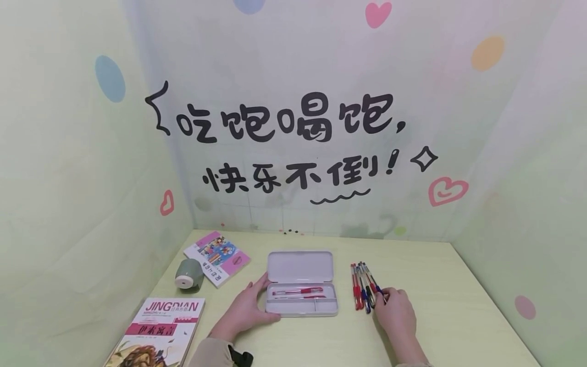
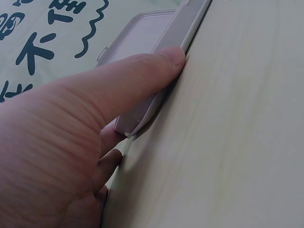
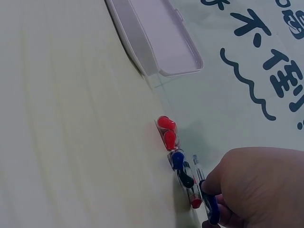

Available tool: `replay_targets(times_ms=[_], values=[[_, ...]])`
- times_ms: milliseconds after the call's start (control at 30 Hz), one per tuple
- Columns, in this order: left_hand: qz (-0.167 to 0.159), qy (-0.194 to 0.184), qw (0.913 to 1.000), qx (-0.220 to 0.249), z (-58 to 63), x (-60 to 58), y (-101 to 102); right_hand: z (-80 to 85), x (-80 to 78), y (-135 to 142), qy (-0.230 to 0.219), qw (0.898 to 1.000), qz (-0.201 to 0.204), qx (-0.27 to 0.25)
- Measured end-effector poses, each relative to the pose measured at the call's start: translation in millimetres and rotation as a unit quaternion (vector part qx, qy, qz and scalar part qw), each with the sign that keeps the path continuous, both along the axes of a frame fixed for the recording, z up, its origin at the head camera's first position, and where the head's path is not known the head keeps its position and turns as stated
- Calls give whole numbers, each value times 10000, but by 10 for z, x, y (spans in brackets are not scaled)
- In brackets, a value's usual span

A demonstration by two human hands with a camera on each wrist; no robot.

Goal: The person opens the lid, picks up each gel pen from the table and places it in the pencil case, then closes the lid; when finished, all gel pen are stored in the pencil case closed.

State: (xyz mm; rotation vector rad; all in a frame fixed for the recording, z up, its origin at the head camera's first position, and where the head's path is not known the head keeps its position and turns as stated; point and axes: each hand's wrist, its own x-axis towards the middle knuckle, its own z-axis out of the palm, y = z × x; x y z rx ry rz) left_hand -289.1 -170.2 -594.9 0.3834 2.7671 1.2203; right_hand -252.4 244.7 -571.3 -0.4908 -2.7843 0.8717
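Observation:
An open white pencil case (image 1: 300,267) lies on the table with its lid tilted back. Red pens (image 1: 298,291) rest in its rear compartment; the front compartments look bare. My left hand (image 1: 245,311) grips the case's left end, the thumb along the front wall, as the left wrist view also shows; some fingertips are hidden behind it. To the right of the case is a group of gel pens (image 1: 358,293) with red, blue and dark caps. My right hand (image 1: 396,316) pinches a blue-capped pen (image 3: 211,209) at the group's right side.
At the left lie a storybook (image 1: 160,331) and, farther back, a pink-and-white booklet (image 1: 217,257). A grey-green cylindrical object (image 1: 189,275) with a white end sits between them. Printed fabric walls (image 1: 298,214) enclose the pale table (image 1: 458,316).

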Motion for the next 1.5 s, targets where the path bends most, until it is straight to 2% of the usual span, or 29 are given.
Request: replay_targets(times_ms=[200,400,600,733,833,933,1200,1500], values=[[-47,25,10000,40,5,-3,4,25,10,-31,210,9998,2,54],[-60,69,9999,73,19,10,5,122,38,-153,599,9979,229,14],[-42,31,10000,68,33,20,4,139,15,-335,1099,9929,460,45],[-39,44,10000,54,38,22,3,105,-15,-477,1597,9844,717,182],[-46,41,10000,61,42,23,1,85,-40,-592,2034,9731,1013,372],[-62,50,10000,34,35,16,-3,81,-59,-706,2259,9637,1295,592],[-44,8,10000,31,17,7,-8,86,-119,-995,2036,9545,1984,897],[-50,-17,10000,53,26,12,-6,69,-182,-1199,1602,9502,2384,1206]])
